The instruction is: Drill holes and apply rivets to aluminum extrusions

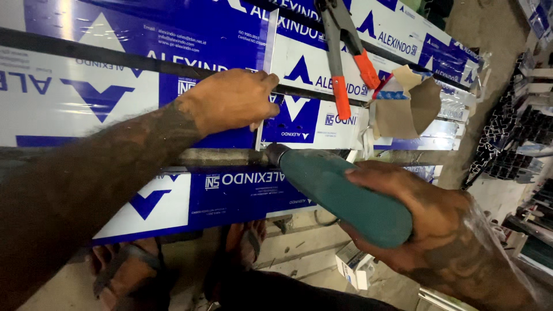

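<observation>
The person is working with bare forearms, no sleeves showing, and dark tattoo markings are running along both arms onto the left hand [230,99] and right hand [423,216]. Below, the feet are wearing strapped sandals [124,266].

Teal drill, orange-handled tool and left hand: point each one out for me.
teal drill [340,193], head view, on the middle of its body.
orange-handled tool [341,97], head view, on the left orange sleeve.
left hand [230,101], head view, on the back of the hand, pressed on the blue-and-white panel [69,98].
</observation>
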